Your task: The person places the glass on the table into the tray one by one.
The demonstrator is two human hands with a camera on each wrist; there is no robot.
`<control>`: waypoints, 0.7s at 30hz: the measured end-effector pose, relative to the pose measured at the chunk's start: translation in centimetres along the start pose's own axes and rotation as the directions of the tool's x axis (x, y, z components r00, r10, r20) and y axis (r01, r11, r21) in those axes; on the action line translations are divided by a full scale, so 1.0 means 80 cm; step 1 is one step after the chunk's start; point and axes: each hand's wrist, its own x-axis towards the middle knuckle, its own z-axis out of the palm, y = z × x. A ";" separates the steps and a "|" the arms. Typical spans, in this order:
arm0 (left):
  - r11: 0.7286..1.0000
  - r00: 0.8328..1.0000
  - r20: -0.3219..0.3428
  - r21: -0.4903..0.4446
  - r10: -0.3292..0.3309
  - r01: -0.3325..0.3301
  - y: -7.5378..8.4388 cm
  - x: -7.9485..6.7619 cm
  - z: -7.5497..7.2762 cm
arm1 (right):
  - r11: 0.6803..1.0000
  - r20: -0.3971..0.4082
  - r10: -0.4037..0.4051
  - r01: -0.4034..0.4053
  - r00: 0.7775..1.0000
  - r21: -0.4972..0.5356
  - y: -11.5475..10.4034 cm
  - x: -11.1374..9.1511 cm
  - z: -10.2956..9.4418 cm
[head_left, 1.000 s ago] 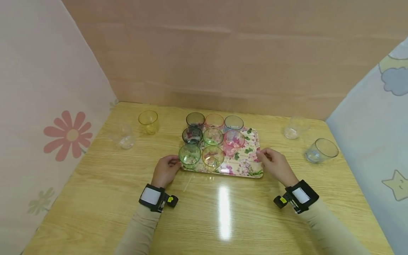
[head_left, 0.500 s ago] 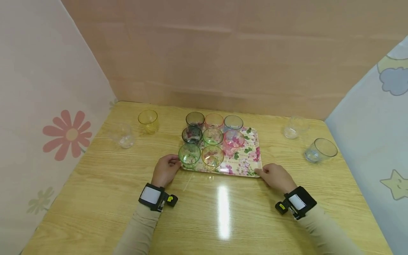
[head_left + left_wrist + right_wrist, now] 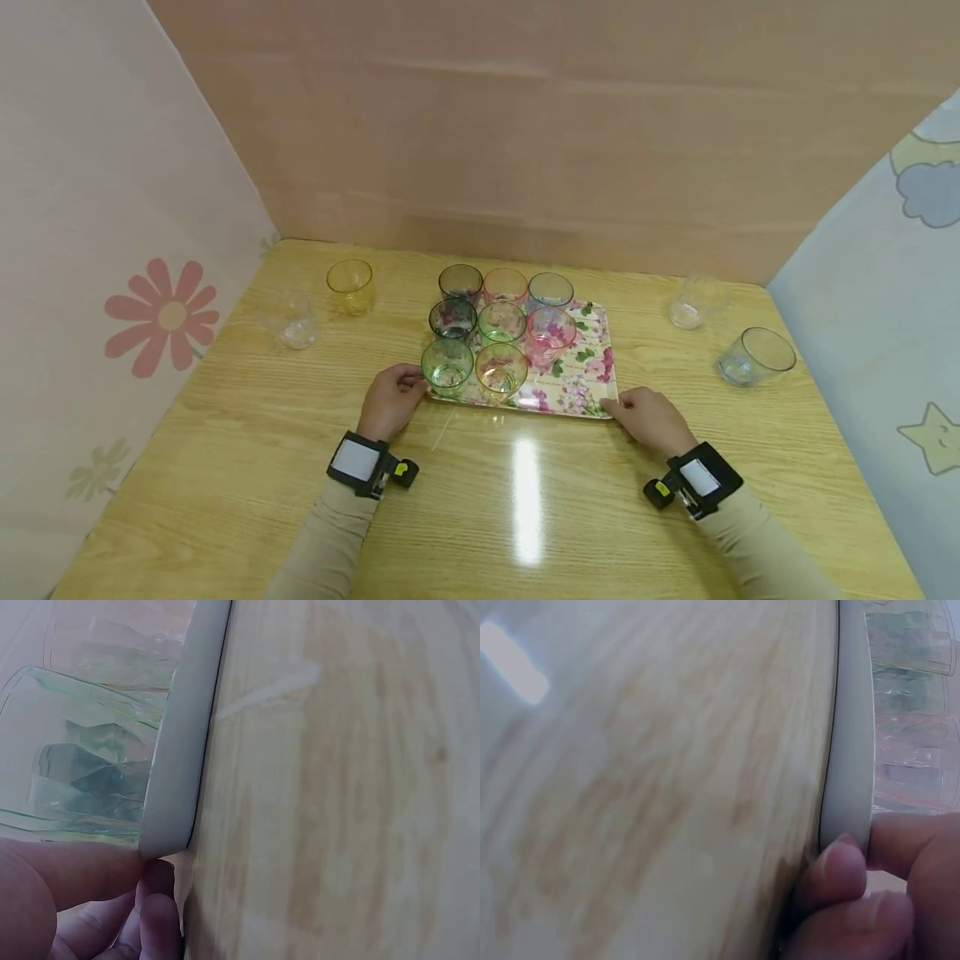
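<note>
A flower-patterned tray (image 3: 551, 398) lies on the table, carrying several coloured glasses grouped over its left and middle. My left hand (image 3: 390, 403) pinches its front left corner, right beside a green glass (image 3: 447, 368). In the left wrist view the thumb lies at the top of the tray's pale rim (image 3: 184, 750) and the fingertips sit low against it. At the front right corner my right hand (image 3: 654, 422) pinches the rim, thumb on top, fingers curled below in the right wrist view. A yellow glass (image 3: 501, 372) and a pink glass (image 3: 551, 335) stand between the hands.
On the table (image 3: 450, 517) left of the tray are an amber glass (image 3: 351, 287) and a clear glass (image 3: 297, 332). Another clear glass (image 3: 686, 312) and a bluish glass (image 3: 753, 358) are on the right. Papered walls rise behind and on both sides.
My right hand has slid down the tray's right side towards me and taken hold of its front right corner. The left hand, tray and glasses look unmoved.
</note>
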 end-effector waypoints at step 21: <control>0.955 0.944 -0.263 -0.161 0.202 -0.249 0.015 0.012 -0.048 | 1.000 -0.033 0.006 -0.006 0.999 0.002 0.001 -0.001 0.004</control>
